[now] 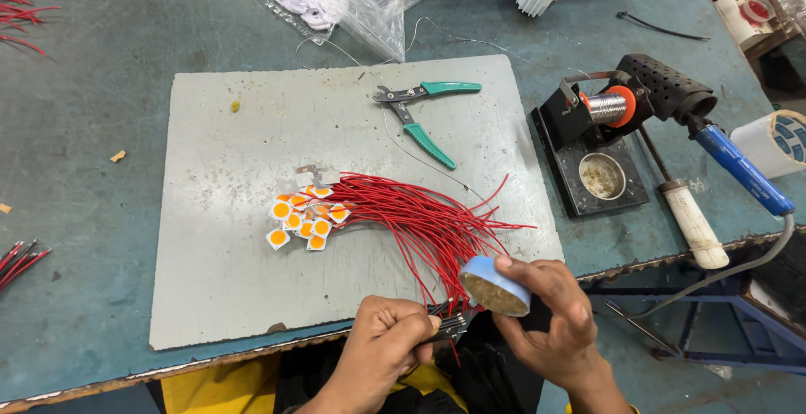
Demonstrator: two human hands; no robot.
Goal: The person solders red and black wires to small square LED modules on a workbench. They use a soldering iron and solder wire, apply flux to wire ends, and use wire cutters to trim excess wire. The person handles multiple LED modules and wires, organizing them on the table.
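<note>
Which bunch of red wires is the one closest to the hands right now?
The red wire bundle fanned across the grey board, ending in small orange-centred chips; the other two bunches lie at the far-left table edge.

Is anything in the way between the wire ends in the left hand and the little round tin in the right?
Nothing visible. The left hand holds the wire ends right beside the round tin in the right hand, its open face tilted toward them.

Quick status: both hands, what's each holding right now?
Left hand: closed on a bundle of thin dark wire ends.
Right hand: closed on a small round blue tin of brownish paste.
</note>
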